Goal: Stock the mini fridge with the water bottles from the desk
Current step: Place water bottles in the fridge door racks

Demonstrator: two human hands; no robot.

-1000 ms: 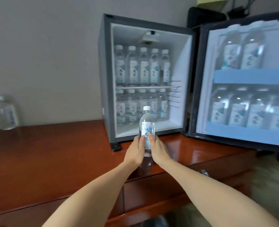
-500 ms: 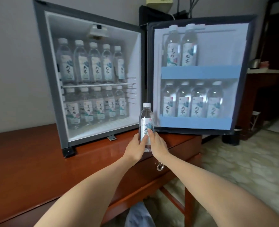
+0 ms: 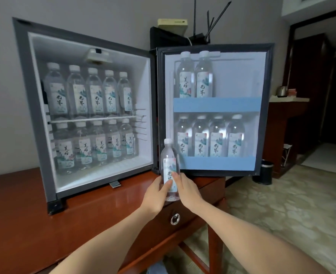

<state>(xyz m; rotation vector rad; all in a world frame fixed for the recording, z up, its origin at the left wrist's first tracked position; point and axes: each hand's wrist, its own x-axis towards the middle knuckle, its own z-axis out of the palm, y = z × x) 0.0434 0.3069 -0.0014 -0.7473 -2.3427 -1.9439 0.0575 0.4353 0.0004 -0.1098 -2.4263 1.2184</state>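
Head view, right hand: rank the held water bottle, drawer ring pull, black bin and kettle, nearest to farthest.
1. held water bottle, between the right hand fingers.
2. drawer ring pull, just below the hand on the desk front.
3. black bin, on the floor to the right, beyond the open fridge door.
4. kettle, far right on the side counter.

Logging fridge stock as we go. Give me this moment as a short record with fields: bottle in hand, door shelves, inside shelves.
held bottle: upright, gripped by left hand and right hand, near the open door's hinge side
upper door shelf: two bottles at left, space beside them
lower door shelf: four bottles
fridge inside: two rows, five bottles visible in each
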